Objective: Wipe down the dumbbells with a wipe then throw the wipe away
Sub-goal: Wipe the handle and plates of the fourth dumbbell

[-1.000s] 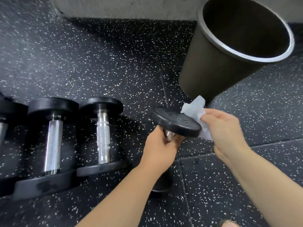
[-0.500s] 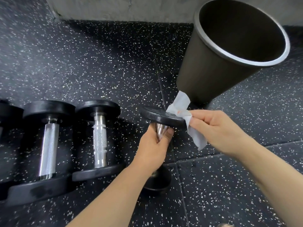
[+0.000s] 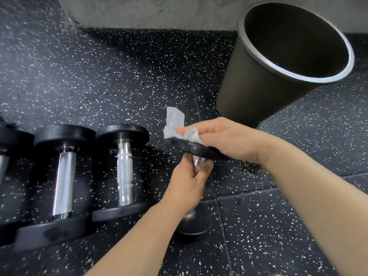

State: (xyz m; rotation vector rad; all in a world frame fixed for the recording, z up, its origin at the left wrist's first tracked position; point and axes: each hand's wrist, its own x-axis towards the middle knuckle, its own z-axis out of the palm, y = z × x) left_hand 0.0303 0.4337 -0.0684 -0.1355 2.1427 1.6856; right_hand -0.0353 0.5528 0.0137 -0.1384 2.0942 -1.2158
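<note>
- The left hand (image 3: 189, 184) is closed around the chrome handle of the held dumbbell (image 3: 191, 149), fingers and thumb wrapped just under its upper plate.
- This dumbbell stands on end, its lower plate on the speckled rubber floor (image 3: 99, 76) and its upper plate slightly tilted.
- The right hand (image 3: 225, 140) pinches the white wipe (image 3: 175, 124) between thumb and fingers and presses it onto the top face and far rim of the upper plate.
- A loose corner of the wipe sticks up past the fingertips, off the plate's far edge.
- Two more dumbbells lie on their sides to the left, parallel and close together: the nearer dumbbell (image 3: 124, 168) and the larger dumbbell (image 3: 63, 180) beside it.
- A further one is cut off by the left edge of the view.
- The dark round bin (image 3: 268, 80) with a silver rim stands on the floor just beyond the right hand, near the grey wall (image 3: 159, 10); its mouth is open.
</note>
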